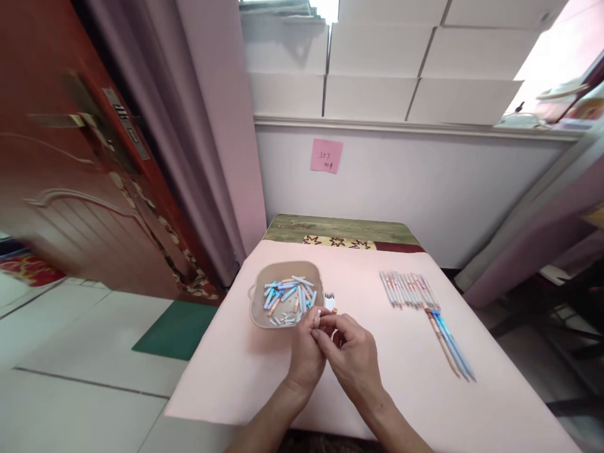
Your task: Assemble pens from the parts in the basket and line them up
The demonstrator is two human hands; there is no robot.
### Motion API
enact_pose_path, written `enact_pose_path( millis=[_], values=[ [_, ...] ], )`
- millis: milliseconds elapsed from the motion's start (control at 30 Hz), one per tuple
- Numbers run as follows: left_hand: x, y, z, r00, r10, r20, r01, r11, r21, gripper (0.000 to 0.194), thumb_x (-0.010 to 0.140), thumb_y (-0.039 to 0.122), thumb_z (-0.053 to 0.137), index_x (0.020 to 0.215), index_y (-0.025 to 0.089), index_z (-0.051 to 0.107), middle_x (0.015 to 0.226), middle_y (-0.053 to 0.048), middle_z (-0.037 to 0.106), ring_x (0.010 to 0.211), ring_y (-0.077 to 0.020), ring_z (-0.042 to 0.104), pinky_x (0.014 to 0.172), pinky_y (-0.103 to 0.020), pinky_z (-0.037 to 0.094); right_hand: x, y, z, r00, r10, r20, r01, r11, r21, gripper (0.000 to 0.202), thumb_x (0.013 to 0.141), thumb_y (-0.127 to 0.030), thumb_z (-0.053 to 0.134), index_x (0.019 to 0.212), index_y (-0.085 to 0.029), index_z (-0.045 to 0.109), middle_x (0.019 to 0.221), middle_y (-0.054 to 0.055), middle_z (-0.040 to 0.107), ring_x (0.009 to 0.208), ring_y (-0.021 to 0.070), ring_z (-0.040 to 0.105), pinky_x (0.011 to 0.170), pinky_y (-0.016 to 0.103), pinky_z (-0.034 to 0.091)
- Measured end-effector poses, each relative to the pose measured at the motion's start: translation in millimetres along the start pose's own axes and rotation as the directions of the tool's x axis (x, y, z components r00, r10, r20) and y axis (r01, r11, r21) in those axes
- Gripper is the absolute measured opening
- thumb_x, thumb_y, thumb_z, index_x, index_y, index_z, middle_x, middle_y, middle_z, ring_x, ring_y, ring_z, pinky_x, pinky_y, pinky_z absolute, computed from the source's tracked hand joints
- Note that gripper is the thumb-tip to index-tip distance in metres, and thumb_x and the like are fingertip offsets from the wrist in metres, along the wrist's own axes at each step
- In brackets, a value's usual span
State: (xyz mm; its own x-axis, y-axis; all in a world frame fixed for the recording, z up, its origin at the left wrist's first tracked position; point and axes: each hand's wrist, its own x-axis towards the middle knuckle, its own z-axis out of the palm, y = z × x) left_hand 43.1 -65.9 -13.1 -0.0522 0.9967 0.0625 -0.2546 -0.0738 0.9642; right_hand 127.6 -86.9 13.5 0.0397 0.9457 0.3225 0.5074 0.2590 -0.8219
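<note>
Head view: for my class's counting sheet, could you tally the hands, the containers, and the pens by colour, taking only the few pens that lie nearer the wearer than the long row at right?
Hands: 2 (left hand, right hand)
Containers: 1 (plastic bin)
Beige pens: 1
Blue pens: 2
Total: 6

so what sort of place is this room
Probably a room in a home: there's a panelled reddish door, a long purple curtain, and a pink-covered table bearing a tub of pen parts.
</note>
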Motion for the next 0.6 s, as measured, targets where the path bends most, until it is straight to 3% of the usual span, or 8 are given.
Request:
enact_pose_path(
  millis=[100,167,233,300,467,600],
  values=[
    [-3,-3,6.5,0.998,0.022,0.057,-0.026,0.997,0.073,0.013,0.078,0.030,0.058,0.077,0.017,0.061,0.071,-0.001,0.061,0.065,-0.0152,0.056,0.060,-0.026,0.044,-4,4,-6,0.997,-0.042,-0.072,0.044,0.998,0.037,0.009,0.082,-0.027,0.061,0.081,-0.022,0.068,0.079,0.002,0.066,0.064,0.0129,0.059,0.059,0.023,0.047],
    [-5,-2,5.9,0.997,0.046,0.068,-0.058,0.979,0.195,0.013,0.079,0.030,0.058,0.078,0.018,0.061,0.071,-0.001,0.061,0.066,-0.0153,0.055,0.062,-0.026,0.044,-6,7,-14,0.989,-0.035,-0.143,0.048,0.995,0.092,0.012,0.084,-0.030,0.058,0.085,-0.021,0.064,0.084,0.005,0.067,0.071,0.0155,0.062,0.054,0.022,0.047],
    [-6,-1,2.3,0.996,0.064,0.057,-0.079,0.946,0.314,0.012,0.078,0.030,0.062,0.078,0.018,0.063,0.072,-0.001,0.062,0.070,-0.0158,0.056,0.068,-0.027,0.044,-6,11,-27,0.976,0.043,-0.212,-0.006,0.985,0.173,0.016,0.086,-0.035,0.055,0.091,-0.020,0.058,0.090,0.008,0.068,0.077,0.0177,0.064,0.044,0.019,0.043],
    [-6,0,-2.9,0.997,0.046,0.062,-0.064,0.944,0.324,0.013,0.075,0.030,0.066,0.080,0.018,0.063,0.077,-0.002,0.065,0.076,-0.0169,0.059,0.076,-0.029,0.044,-6,17,-42,0.963,0.126,-0.237,-0.069,0.970,0.233,0.018,0.088,-0.038,0.053,0.093,-0.020,0.053,0.090,0.009,0.069,0.077,0.0179,0.065,0.039,0.018,0.040],
    [-8,2,-13.5,0.983,-0.101,0.154,0.089,0.993,0.081,0.017,0.077,0.031,0.067,0.085,0.018,0.060,0.084,-0.003,0.067,0.085,-0.0175,0.062,0.081,-0.030,0.045,-6,34,-67,0.988,0.121,-0.096,-0.108,0.985,0.133,0.018,0.085,-0.038,0.057,0.087,-0.020,0.057,0.075,0.004,0.067,0.069,0.0169,0.063,0.041,0.018,0.037],
    [-11,5,-18.5,0.976,-0.136,0.172,0.124,0.989,0.074,0.017,0.077,0.030,0.068,0.087,0.018,0.063,0.085,-0.002,0.067,0.082,-0.0152,0.061,0.079,-0.026,0.045,-10,40,-70,0.997,0.071,0.021,-0.071,0.997,0.002,0.016,0.084,-0.034,0.059,0.090,-0.022,0.066,0.087,0.004,0.070,0.080,0.0191,0.065,0.042,0.019,0.040]
  ],
)
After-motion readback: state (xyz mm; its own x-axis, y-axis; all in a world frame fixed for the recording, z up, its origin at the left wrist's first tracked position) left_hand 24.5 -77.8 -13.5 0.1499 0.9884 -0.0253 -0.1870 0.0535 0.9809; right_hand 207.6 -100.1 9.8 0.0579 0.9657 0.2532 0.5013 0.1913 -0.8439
